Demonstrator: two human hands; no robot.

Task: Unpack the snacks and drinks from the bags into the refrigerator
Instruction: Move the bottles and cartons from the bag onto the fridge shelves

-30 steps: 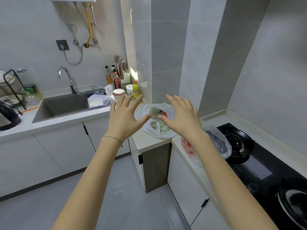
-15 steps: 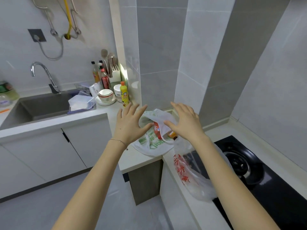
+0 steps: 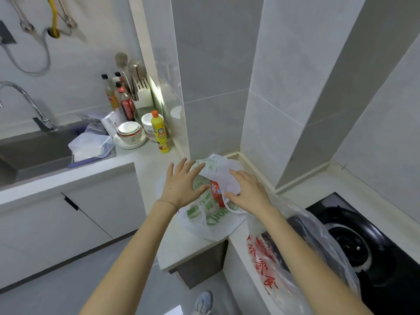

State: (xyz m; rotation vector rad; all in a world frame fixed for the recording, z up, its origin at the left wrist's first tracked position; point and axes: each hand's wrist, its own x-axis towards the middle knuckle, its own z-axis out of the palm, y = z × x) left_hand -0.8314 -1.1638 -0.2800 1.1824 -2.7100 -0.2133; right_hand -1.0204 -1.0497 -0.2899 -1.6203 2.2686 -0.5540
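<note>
Our hands have come down onto the white bag with green print (image 3: 211, 214) at the table (image 3: 150, 162) corner. The left hand (image 3: 181, 185) lies spread on its near side; the right hand (image 3: 247, 192), fingers loosely spread, presses the bag's upper flap. Between them a red snack packet (image 3: 216, 192) now shows, so unpacking can begin. The clear bag with red print (image 3: 295, 258) waits beneath our right forearm.

White plastic bag with green print (image 3: 212, 218) slumps on the pale countertop corner, mouth gaping, a red snack packet (image 3: 216, 192) poking out. Just beside it sags a clear plastic bag with red lettering (image 3: 268, 267), hanging over the edge.
</note>
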